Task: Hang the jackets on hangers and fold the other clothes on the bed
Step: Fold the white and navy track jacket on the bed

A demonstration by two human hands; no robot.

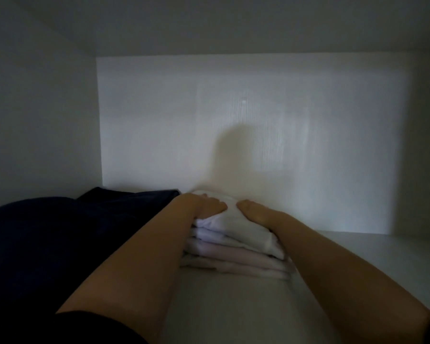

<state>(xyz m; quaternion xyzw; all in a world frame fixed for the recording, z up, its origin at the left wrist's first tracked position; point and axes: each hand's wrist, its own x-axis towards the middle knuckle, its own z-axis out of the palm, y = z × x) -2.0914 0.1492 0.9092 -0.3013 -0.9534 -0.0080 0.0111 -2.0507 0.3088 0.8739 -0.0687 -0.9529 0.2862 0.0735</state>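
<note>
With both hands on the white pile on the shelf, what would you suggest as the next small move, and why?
Probably lift both hands off and draw them back. The left hand and right hand lie flat on top of the white pile, which already rests on the shelf beside the dark clothes, close to the back wall.

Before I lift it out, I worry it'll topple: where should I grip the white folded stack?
Probably the bottom layer of the white folded stack, palms slid under from its near front and open right side. Dark clothes crowd its left, the back panel stands close behind, and loose layers could slide if pinched from above.
</note>
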